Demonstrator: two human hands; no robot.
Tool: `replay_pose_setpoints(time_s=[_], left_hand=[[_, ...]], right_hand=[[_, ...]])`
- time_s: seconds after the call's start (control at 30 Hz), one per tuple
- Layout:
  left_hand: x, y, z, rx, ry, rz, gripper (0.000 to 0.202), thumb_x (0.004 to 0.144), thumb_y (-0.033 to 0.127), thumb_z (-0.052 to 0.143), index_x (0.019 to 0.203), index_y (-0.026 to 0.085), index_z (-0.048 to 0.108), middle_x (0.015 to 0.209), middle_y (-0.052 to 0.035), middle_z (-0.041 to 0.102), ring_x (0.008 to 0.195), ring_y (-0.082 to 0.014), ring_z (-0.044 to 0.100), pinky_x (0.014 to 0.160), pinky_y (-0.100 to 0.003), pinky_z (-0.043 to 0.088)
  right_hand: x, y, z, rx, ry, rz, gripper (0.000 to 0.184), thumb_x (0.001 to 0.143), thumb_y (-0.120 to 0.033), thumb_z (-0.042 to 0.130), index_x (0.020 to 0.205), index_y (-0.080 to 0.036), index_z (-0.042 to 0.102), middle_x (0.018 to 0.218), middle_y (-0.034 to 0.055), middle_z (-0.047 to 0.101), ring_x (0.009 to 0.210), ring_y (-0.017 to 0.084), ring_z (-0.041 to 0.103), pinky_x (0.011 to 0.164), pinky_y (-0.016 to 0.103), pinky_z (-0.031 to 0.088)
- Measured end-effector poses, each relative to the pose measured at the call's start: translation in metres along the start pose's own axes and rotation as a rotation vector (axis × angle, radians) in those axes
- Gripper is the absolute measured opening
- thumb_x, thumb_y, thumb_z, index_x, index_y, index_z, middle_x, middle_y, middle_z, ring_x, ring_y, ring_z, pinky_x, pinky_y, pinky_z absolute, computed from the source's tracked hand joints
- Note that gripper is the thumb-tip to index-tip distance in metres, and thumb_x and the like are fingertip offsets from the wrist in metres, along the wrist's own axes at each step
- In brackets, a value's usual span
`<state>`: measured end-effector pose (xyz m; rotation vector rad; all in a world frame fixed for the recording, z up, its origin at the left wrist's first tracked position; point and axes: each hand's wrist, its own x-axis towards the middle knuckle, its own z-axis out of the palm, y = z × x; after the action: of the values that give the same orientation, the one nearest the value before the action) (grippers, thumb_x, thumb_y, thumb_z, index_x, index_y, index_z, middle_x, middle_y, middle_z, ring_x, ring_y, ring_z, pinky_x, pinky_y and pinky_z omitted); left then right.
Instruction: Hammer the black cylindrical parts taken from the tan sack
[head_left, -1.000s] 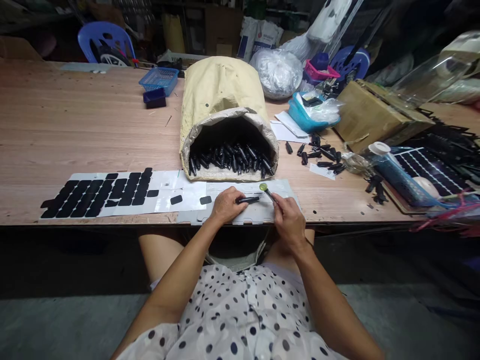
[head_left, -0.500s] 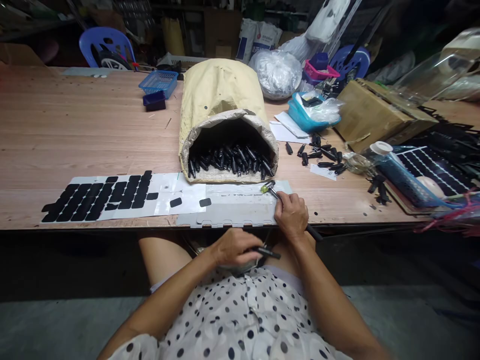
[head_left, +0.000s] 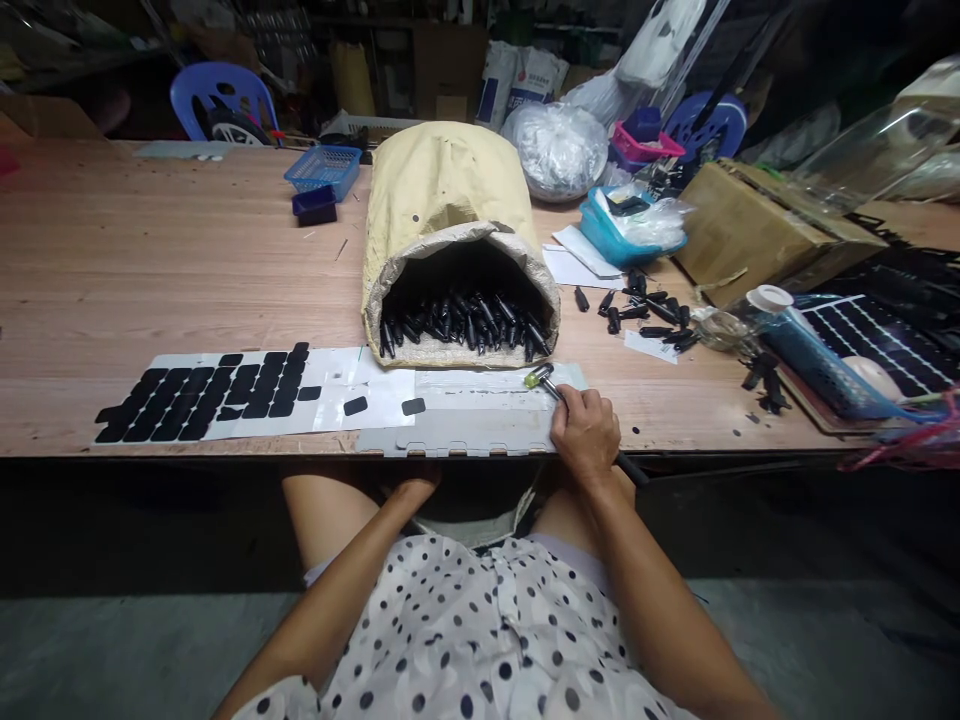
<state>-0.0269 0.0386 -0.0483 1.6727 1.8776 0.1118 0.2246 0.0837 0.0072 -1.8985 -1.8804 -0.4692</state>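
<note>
My right hand rests at the table's front edge, closed round a thin tool with a yellow-green tip that lies on a grey backing sheet. My left hand has dropped under the table edge; only its wrist shows and its fingers are hidden. Straight ahead, a tan sack lies on its side, its mouth full of black pen-like parts. To the left lies a white sheet carrying rows of black stickers.
More black parts are scattered to the right of the sack, near a cardboard box and a blue tray. Further right stand a bottle and dark panels. A blue basket sits at the back.
My left hand, holding a black part on the grey sheet a second ago, drew back to my lap and then went under the table edge. The right hand stayed put.
</note>
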Motion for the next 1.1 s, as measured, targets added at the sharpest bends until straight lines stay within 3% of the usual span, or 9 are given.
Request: replay_pose_setpoints(time_s=[0.07, 0.13, 0.23, 0.3, 0.37, 0.5, 0.57, 0.73, 1.1], left_hand=[[-0.016, 0.007, -0.010, 0.020, -0.105, 0.016, 0.037, 0.087, 0.033, 0.056, 0.121, 0.025, 0.069, 0.118, -0.0065, 0.075, 0.114, -0.0282, 0.067, 0.098, -0.039, 0.053], [-0.035, 0.018, -0.028, 0.035, -0.310, 0.134, 0.033, 0.085, 0.036, 0.059, 0.113, 0.026, 0.073, 0.111, -0.0062, 0.077, 0.105, -0.0270, 0.070, 0.090, -0.035, 0.054], [-0.053, 0.035, -0.072, -0.057, -0.685, 0.430, 0.028, 0.083, 0.040, 0.063, 0.103, 0.025, 0.075, 0.092, -0.0033, 0.077, 0.084, -0.0209, 0.071, 0.075, -0.028, 0.053], [-0.051, 0.043, -0.105, -0.229, -0.780, 0.486, 0.031, 0.085, 0.044, 0.061, 0.103, 0.022, 0.073, 0.086, -0.0020, 0.075, 0.072, -0.0166, 0.068, 0.067, -0.025, 0.052], [-0.037, 0.047, -0.135, -0.331, -0.607, 0.426, 0.034, 0.089, 0.046, 0.055, 0.103, 0.019, 0.071, 0.087, -0.0030, 0.074, 0.071, -0.0164, 0.067, 0.066, -0.025, 0.052], [0.013, 0.045, -0.170, -0.136, 0.235, 0.094, 0.029, 0.093, 0.035, 0.051, 0.104, 0.017, 0.071, 0.094, -0.0092, 0.074, 0.086, -0.0229, 0.069, 0.077, -0.033, 0.054], [0.035, 0.044, -0.176, 0.022, 0.482, -0.114, 0.027, 0.091, 0.030, 0.054, 0.105, 0.015, 0.072, 0.101, -0.0149, 0.074, 0.097, -0.0282, 0.069, 0.085, -0.039, 0.054], [0.062, 0.045, -0.177, 0.129, 0.524, -0.345, 0.031, 0.088, 0.036, 0.060, 0.104, 0.013, 0.074, 0.112, -0.0216, 0.072, 0.108, -0.0345, 0.068, 0.090, -0.043, 0.054], [0.066, 0.044, -0.171, 0.104, 0.545, -0.374, 0.027, 0.084, 0.031, 0.064, 0.104, 0.017, 0.075, 0.114, -0.0175, 0.073, 0.106, -0.0322, 0.069, 0.087, -0.042, 0.055]], right_hand=[[0.000, 0.000, 0.000, -0.003, -0.011, 0.005, 0.027, 0.091, -0.020, 0.049, 0.109, -0.021, 0.069, 0.086, 0.0067, 0.054, 0.082, 0.022, 0.042, 0.068, 0.031, 0.026], [0.000, 0.001, 0.000, 0.001, -0.021, 0.008, 0.027, 0.091, -0.021, 0.049, 0.110, -0.021, 0.069, 0.087, 0.0068, 0.054, 0.083, 0.022, 0.042, 0.068, 0.031, 0.026], [0.000, 0.001, 0.001, 0.011, -0.027, 0.016, 0.027, 0.091, -0.021, 0.049, 0.111, -0.021, 0.068, 0.088, 0.0070, 0.053, 0.084, 0.022, 0.042, 0.068, 0.031, 0.026], [0.000, 0.001, 0.001, 0.012, -0.032, 0.018, 0.027, 0.091, -0.021, 0.050, 0.111, -0.021, 0.068, 0.088, 0.0069, 0.053, 0.084, 0.022, 0.042, 0.068, 0.032, 0.026], [0.000, 0.000, 0.002, 0.011, -0.036, 0.019, 0.027, 0.090, -0.021, 0.051, 0.111, -0.021, 0.068, 0.088, 0.0067, 0.053, 0.084, 0.022, 0.041, 0.069, 0.031, 0.026], [0.001, -0.001, 0.001, 0.014, -0.021, 0.023, 0.027, 0.088, -0.021, 0.052, 0.109, -0.021, 0.069, 0.087, 0.0067, 0.053, 0.083, 0.022, 0.041, 0.069, 0.032, 0.027], [0.001, -0.003, 0.001, 0.018, -0.013, 0.024, 0.027, 0.089, -0.020, 0.051, 0.108, -0.021, 0.069, 0.086, 0.0068, 0.053, 0.083, 0.022, 0.041, 0.069, 0.032, 0.027], [0.002, -0.004, -0.001, 0.040, -0.042, 0.032, 0.027, 0.089, -0.021, 0.051, 0.108, -0.021, 0.069, 0.087, 0.0076, 0.053, 0.084, 0.023, 0.041, 0.069, 0.032, 0.026], [0.002, -0.005, -0.001, 0.027, -0.028, 0.032, 0.028, 0.090, -0.020, 0.049, 0.109, -0.021, 0.069, 0.088, 0.0074, 0.054, 0.085, 0.023, 0.042, 0.070, 0.032, 0.026]])
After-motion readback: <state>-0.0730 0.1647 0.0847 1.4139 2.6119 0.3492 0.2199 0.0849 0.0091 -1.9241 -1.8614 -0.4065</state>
